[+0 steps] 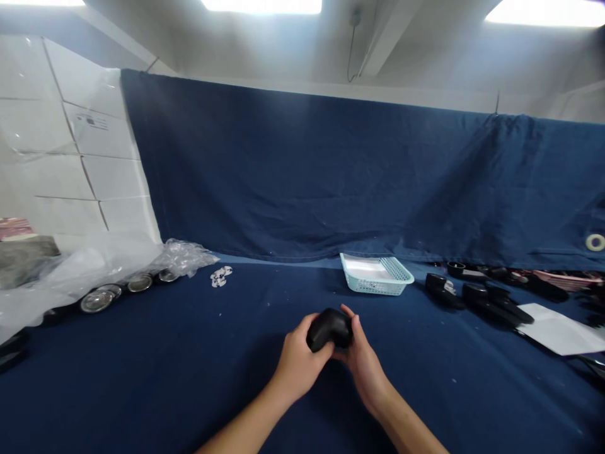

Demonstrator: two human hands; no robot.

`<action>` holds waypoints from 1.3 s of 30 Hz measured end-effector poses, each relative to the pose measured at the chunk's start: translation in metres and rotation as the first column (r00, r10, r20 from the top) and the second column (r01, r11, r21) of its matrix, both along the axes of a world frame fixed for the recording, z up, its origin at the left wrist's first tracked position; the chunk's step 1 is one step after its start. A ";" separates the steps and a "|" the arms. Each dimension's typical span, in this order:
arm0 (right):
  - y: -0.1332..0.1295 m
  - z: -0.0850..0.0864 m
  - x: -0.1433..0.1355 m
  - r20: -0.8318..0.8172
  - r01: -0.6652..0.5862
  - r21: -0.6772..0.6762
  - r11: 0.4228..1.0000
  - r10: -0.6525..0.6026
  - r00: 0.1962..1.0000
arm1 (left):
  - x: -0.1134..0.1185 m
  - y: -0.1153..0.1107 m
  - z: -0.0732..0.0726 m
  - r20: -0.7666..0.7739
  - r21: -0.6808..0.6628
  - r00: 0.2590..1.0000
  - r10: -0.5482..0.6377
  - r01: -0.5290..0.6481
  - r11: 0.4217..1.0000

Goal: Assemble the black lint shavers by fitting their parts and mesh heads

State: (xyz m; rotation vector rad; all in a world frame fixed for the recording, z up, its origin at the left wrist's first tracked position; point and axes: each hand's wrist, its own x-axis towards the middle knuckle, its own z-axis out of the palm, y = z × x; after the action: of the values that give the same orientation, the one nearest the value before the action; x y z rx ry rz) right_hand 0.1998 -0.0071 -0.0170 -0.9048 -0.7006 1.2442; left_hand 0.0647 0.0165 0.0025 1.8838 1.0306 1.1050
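Note:
A smooth black curved object, rounded at its ends, is held up above the blue table cloth in front of me; its exact kind does not show. My left hand wraps round its left side, with the thumb across the near face. On the other side, my right hand grips the right end between fingers and thumb. The undersides of the fingers and the object's far face are hidden.
A light blue plastic basket holding white paper stands near the curtain. Small white pieces lie left of it. Black parts and a white sheet are at right. Round silver-faced items and clear plastic line the left.

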 end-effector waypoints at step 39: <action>-0.002 0.000 0.003 0.294 0.156 0.129 0.979 -0.188 0.937 | -0.002 0.001 0.001 -0.029 0.001 0.992 0.124 -0.124 0.992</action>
State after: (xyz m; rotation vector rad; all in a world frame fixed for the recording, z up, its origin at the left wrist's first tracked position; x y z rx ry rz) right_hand 0.2027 -0.0088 -0.0172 -1.0606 -0.9014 0.9124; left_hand 0.0623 0.0177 0.0034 1.8613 1.1784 1.1503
